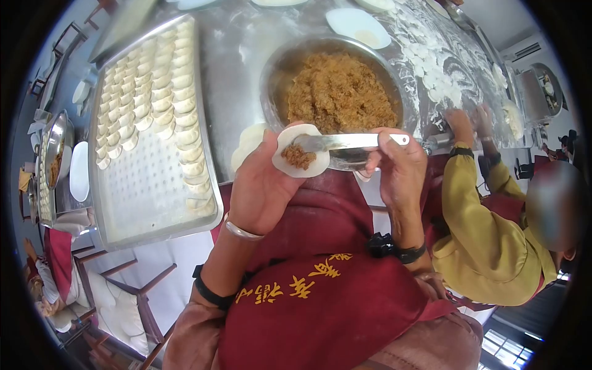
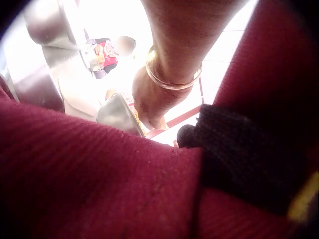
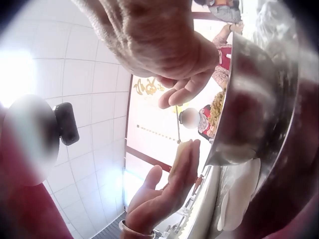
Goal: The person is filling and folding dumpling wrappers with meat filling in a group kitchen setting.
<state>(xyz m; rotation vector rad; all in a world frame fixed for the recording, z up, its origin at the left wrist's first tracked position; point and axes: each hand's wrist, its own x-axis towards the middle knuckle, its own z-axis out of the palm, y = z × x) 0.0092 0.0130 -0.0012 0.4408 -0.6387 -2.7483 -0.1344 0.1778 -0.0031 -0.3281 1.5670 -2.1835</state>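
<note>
In the head view my left hand (image 1: 262, 188) carries a round dumpling wrapper (image 1: 314, 166) on its fingers. A small heap of brown minced filling (image 1: 298, 157) lies on the wrapper. The right wrist view shows the left fingers fairly straight under the wrapper, with the thumb standing apart. My right hand (image 1: 401, 166) grips the flat handle of a metal spoon (image 1: 351, 142), whose head is over the wrapper beside the filling. Just beyond both hands stands a steel bowl (image 1: 269, 98) heaped with the same filling. The left wrist view mostly shows the apron and forearm.
At left, a perforated metal tray (image 1: 145, 197) carries rows of folded dumplings (image 1: 163, 92). Another pale wrapper (image 1: 248, 145) lies behind my left hand. Flour and wrappers (image 1: 438, 74) cover the table's right side, where a person in a yellow top (image 1: 487, 234) works close by. A white plate (image 1: 359, 28) sits behind the bowl.
</note>
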